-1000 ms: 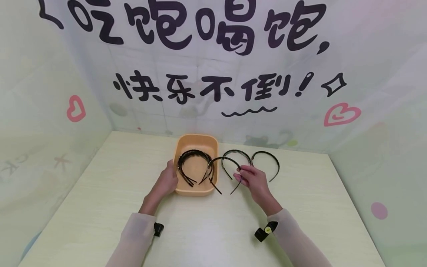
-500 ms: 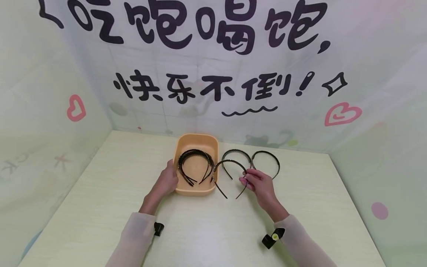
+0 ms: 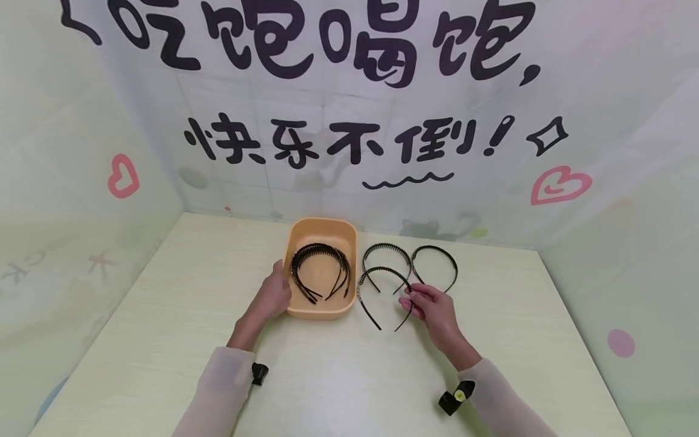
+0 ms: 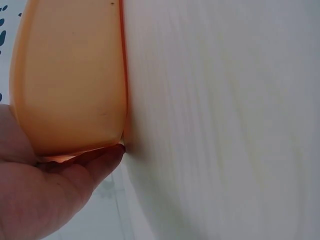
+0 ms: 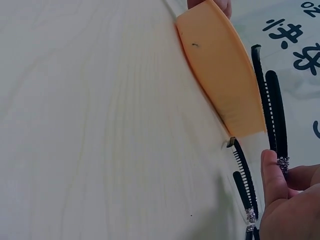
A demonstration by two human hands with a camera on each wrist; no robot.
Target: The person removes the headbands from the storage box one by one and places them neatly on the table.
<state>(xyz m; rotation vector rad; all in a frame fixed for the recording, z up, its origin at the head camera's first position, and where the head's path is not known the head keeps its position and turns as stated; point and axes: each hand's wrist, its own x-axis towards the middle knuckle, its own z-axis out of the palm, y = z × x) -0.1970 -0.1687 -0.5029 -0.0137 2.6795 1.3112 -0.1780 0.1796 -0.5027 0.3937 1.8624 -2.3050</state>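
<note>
My left hand (image 3: 275, 292) grips the left side of an orange plastic bin (image 3: 321, 315); the left wrist view shows its wall (image 4: 72, 80) with my fingers at one end. Several black headbands (image 3: 318, 249) lie in a bunch inside. To the right of the bin, my right hand (image 3: 437, 312) pinches one arm of a black toothed headband (image 3: 385, 269), whose tips point toward me. The right wrist view shows glittery trim on this headband (image 5: 277, 117) near the fingertips. Behind it lie a toothed headband (image 3: 385, 246) and a plainer black headband (image 3: 455, 267).
All this rests on a pale wood-grain table (image 3: 327, 376). A printed cloth backdrop (image 3: 322, 200) rises along its far edge, with side panels to the left and right. A black strap device sits on each wrist.
My right hand has drawn the headband rightward and toward me, away from the bin's edge, which it overlapped a second ago. My left hand and the bin stay put.
</note>
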